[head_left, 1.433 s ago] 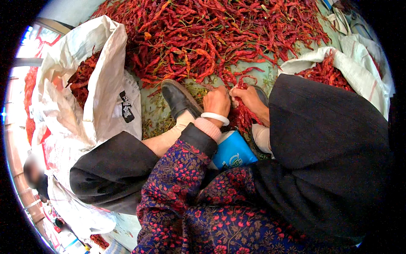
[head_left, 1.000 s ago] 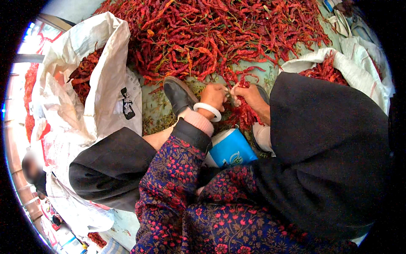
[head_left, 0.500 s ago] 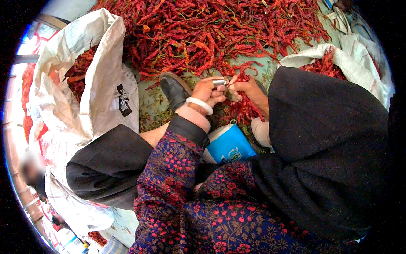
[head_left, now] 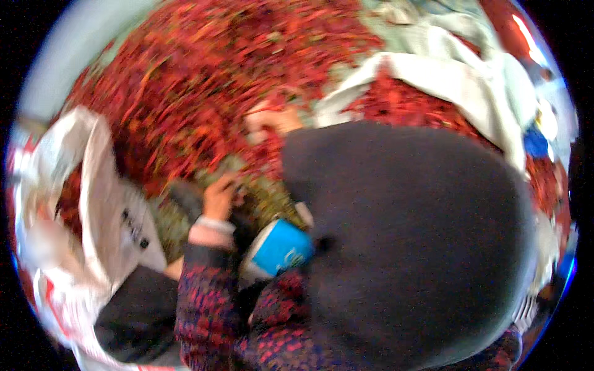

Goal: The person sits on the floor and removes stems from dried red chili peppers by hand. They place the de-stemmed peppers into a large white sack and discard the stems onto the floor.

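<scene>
Dried red chili peppers lie in a broad heap (head_left: 204, 80) in front of me. My right hand (head_left: 273, 119) is at the heap's near right side, closed around a bunch of dried chilies (head_left: 267, 154) that hangs below it. Blur smears its fingers. Lower and to the left, my left hand (head_left: 219, 196) is held over the floor litter with its fingers partly curled. A white bangle (head_left: 215, 226) circles that wrist. Whether anything is between the left fingers is too blurred to tell. Near my lap is a blue and white package (head_left: 283, 248).
A white woven sack (head_left: 99, 179) stands open on the left, with chilies inside. Another open white sack (head_left: 352, 80) on the right holds more chilies (head_left: 414, 102). My dark-clothed knee (head_left: 402, 204) fills much of the right side. Greenish litter (head_left: 272, 195) covers the floor between.
My hands, together on a chili bunch before, are now apart. The right has moved toward the right sack with the bunch. The view has swung right.
</scene>
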`<state>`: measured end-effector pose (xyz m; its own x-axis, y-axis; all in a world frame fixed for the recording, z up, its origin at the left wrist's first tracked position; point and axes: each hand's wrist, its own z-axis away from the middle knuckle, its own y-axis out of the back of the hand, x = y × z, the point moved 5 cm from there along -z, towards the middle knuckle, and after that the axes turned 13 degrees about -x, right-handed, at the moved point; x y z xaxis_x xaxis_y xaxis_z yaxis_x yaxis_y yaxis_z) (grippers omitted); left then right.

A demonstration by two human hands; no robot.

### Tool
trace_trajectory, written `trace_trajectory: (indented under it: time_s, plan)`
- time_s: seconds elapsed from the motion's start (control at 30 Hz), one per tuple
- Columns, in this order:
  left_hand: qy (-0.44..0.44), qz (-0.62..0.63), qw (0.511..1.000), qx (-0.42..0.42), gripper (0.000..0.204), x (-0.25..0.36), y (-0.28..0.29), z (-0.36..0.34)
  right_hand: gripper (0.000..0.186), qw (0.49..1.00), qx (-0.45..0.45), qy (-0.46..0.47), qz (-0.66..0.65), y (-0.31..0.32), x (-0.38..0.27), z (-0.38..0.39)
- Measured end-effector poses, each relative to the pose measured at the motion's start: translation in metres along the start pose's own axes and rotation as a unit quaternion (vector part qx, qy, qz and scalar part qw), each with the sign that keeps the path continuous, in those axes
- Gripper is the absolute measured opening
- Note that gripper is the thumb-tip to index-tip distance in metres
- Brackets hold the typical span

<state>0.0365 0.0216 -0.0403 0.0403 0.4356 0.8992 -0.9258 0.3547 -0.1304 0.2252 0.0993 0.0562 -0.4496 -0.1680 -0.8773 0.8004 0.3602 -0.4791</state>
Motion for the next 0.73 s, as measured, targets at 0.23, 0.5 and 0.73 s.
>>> trace_trajectory:
  time_s: [0.23,0.5,0.73]
  plan:
    - [-0.030,-0.070,0.992,-0.097,0.013,0.002,-0.044,-0.024,0.009,0.981,0.038,0.098,0.164,0.032,-0.103,0.029]
    - [-0.104,-0.115,0.988,-0.013,0.021,-0.028,0.013,-0.017,0.022,0.714,0.021,0.197,0.672,0.011,-0.199,0.108]
    - [-0.020,-0.120,0.993,-0.003,0.021,0.003,-0.024,-0.023,0.030,0.437,0.019,-0.072,0.897,0.122,-0.218,0.210]
